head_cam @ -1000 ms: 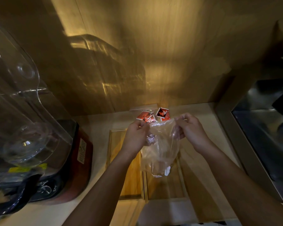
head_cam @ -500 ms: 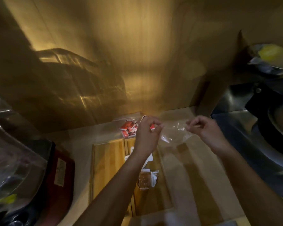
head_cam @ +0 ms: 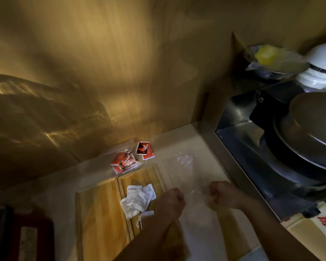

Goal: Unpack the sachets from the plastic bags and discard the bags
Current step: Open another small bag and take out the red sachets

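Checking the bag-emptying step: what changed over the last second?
The sachets dropped out of the clear bag and now lie as a pale pile on the wooden board. Both hands, left and right, came down toward the counter, still pinching the emptied, stretched bag. The red sachets by the wall stayed put.

Clear plastic bag (head_cam: 184, 162) barely shows, its edges lost against the pale counter. Left hand (head_cam: 170, 201) covers part of the white sachets (head_cam: 137, 199), whose print is too blurred to read.
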Demonstrator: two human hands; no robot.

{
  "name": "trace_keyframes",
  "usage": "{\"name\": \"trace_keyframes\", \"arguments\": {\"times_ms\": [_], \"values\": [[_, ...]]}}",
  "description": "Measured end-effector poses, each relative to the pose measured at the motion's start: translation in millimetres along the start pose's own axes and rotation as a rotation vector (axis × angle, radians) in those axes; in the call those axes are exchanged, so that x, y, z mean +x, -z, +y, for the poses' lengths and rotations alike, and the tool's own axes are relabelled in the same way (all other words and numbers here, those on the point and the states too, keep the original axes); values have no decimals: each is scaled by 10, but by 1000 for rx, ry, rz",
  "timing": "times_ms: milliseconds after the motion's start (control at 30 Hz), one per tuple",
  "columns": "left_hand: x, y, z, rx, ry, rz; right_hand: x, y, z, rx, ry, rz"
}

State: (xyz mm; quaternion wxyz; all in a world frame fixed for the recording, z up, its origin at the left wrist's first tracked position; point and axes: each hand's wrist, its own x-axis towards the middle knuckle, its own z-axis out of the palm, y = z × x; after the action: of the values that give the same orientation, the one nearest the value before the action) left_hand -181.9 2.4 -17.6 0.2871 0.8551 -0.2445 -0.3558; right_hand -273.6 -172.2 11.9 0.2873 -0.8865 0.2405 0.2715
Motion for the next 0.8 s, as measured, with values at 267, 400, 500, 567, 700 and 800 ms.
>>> {"name": "trace_keyframes", "arguments": {"times_ms": [267, 400, 500, 567, 700, 800], "values": [[117, 564, -123, -110, -118, -86, 356, 514, -487, -31, 106, 99], [159, 1052, -168, -278, 8, 177, 681, 496, -1043, 241, 254, 93], [214, 1363, -336, -324, 96, 427, 984, 392, -1416, 320, 311, 105], [264, 1520, -508, -266, 188, 596, 1175, 310, -1656, 311, 345, 119], [365, 1750, -767, 31, 241, 725, 1467, 211, -2056, 105, 391, 242], [493, 1809, -908, 300, 220, 691, 1668, 129, -2174, -74, 397, 310]]}}
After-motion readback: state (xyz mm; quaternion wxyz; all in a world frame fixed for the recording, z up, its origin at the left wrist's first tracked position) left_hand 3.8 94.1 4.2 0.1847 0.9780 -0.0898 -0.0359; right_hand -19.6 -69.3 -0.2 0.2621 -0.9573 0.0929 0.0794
